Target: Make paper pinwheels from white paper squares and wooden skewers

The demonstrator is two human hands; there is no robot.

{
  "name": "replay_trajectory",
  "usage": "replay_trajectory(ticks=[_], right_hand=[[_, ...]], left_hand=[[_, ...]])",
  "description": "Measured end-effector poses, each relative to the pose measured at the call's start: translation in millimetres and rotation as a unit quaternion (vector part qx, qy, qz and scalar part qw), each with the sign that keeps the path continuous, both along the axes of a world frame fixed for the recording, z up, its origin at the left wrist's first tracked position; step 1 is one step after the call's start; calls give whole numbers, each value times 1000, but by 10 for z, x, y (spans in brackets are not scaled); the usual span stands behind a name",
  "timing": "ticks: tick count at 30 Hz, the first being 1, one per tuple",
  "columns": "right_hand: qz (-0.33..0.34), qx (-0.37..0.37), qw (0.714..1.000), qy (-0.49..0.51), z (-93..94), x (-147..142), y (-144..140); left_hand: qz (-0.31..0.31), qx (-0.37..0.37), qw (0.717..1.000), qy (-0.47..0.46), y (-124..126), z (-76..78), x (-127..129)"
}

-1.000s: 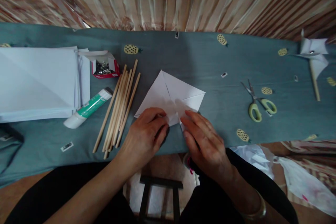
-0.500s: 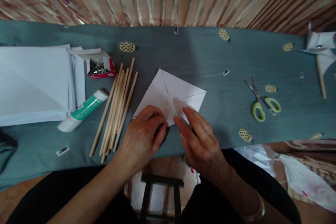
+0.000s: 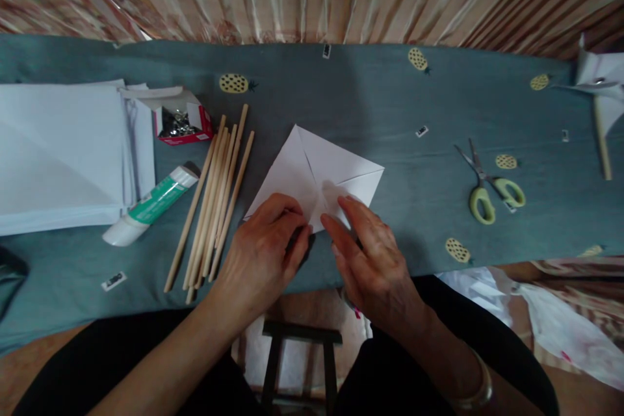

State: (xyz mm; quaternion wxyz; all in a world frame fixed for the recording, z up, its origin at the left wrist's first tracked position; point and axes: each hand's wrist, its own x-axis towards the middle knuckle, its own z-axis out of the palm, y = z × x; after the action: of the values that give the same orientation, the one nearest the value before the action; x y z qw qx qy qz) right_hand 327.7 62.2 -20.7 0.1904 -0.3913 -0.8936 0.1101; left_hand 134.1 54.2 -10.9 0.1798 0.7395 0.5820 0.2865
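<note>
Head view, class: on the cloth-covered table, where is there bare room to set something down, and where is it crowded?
Bare cloth lies between the folded paper and the scissors, and along the far edge beyond both. The left is crowded: paper stack, pin box, glue tube and wooden sticks sit close together. Both hands, left and right, press the paper's near corner.

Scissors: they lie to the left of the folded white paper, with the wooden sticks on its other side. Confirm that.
Not quite. In the head view the scissors lie to the right of the folded white paper; the wooden sticks are on its left.
</note>
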Motion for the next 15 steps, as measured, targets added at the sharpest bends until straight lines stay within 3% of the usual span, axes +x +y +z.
replay_trajectory(ticks=[15], right_hand=[[-5,1,1000,-7,-4,-21,26]], left_hand=[[1,-2,1000,4,34,10,0]])
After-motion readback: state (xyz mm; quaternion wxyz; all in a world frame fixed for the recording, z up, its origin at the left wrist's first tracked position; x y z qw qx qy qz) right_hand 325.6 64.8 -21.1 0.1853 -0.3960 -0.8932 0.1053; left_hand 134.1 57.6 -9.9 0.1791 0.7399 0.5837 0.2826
